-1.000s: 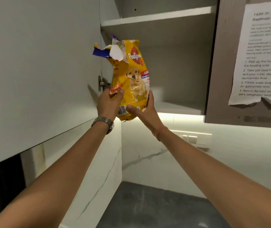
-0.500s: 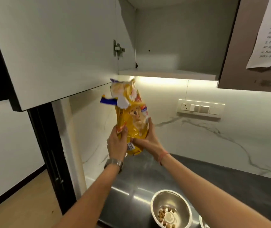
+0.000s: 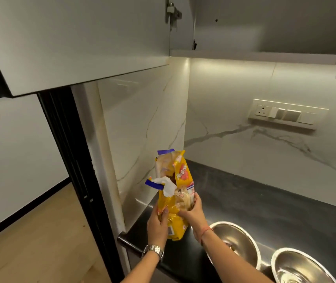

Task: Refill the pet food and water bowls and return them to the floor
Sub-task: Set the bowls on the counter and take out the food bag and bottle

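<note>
- The yellow pet food bag (image 3: 175,201) is held upright in the air above the near left end of the dark countertop (image 3: 265,201), close to the marble side wall (image 3: 142,129).
- Its top is torn open: a white and blue flap (image 3: 161,185) folds out to the left, and a taller strip with a blue edge stands up behind it.
- The left hand (image 3: 158,225) grasps the lower left of the bag, thumb curled over the front and fingers hidden behind it; a metal wristwatch (image 3: 153,250) sits on that wrist.
- The right hand (image 3: 193,215) grasps the lower right side, fingers wrapped round the edge of the bag; a thin red band (image 3: 206,231) circles that wrist.
- Just to the right of the bag, on the counter, stands a steel bowl (image 3: 238,237); the right forearm crosses its near rim, and something small and dark lies in the bottom, too hidden to make out.
- A second steel bowl (image 3: 297,266) stands beside the first, further right, at the lower edge of view.
- Overhead, a pale cabinet door (image 3: 71,37) hangs open, its hinge (image 3: 172,12) showing at the top, with the cabinet's inside visible to the right.
- A lit strip glows under the cabinet onto the marble back wall (image 3: 265,150), where a switch and socket plate (image 3: 285,114) is fixed.
- To the left, past a dark vertical frame (image 3: 71,150), there is a wooden floor (image 3: 40,242).
</note>
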